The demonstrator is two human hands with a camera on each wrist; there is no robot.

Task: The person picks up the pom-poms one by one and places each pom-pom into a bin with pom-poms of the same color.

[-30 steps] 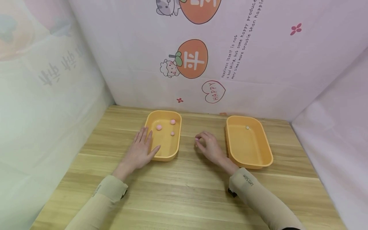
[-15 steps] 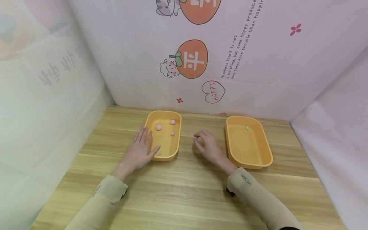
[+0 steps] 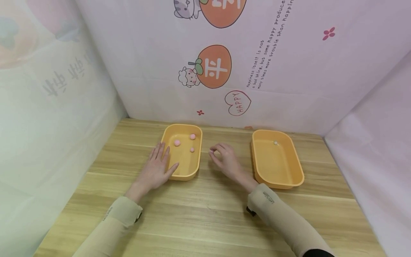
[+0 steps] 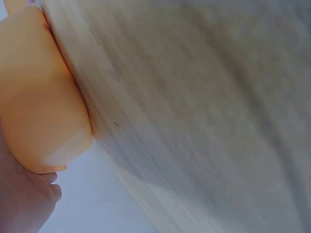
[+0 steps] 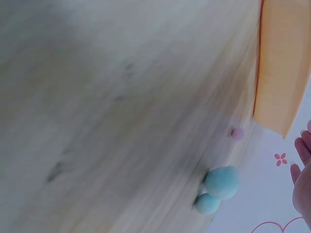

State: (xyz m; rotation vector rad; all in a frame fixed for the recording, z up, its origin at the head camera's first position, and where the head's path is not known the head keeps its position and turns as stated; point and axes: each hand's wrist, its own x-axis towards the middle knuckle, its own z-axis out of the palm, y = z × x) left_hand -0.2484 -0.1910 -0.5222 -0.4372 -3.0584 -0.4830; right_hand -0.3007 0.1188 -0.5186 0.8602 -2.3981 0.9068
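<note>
My left hand (image 3: 155,169) rests over the near left rim of the left yellow tray (image 3: 184,176), fingers spread. In the left wrist view part of that hand (image 4: 24,204) shows against the tray's outer wall (image 4: 43,92). Inside it lie a pink pom-pom (image 3: 177,142) at left, another pink pom-pom (image 3: 192,136) at the back and a smaller pink pom-pom (image 3: 192,150) at right. Just right of this tray, my right hand (image 3: 227,162) pinches a small pink pom-pom (image 3: 211,151) between thumb and fingertips, above the wooden table.
In the right wrist view two touching teal pom-poms (image 5: 222,183) and a small pink pom-pom (image 5: 237,133) lie on the table; the head view hides them. The right yellow tray (image 3: 277,185) holds one tiny pale ball (image 3: 275,142). A printed cloth wall (image 3: 154,89) stands behind.
My right hand has moved left toward the left tray with the pink pom-pom still pinched. The left hand and both trays stay where they were.
</note>
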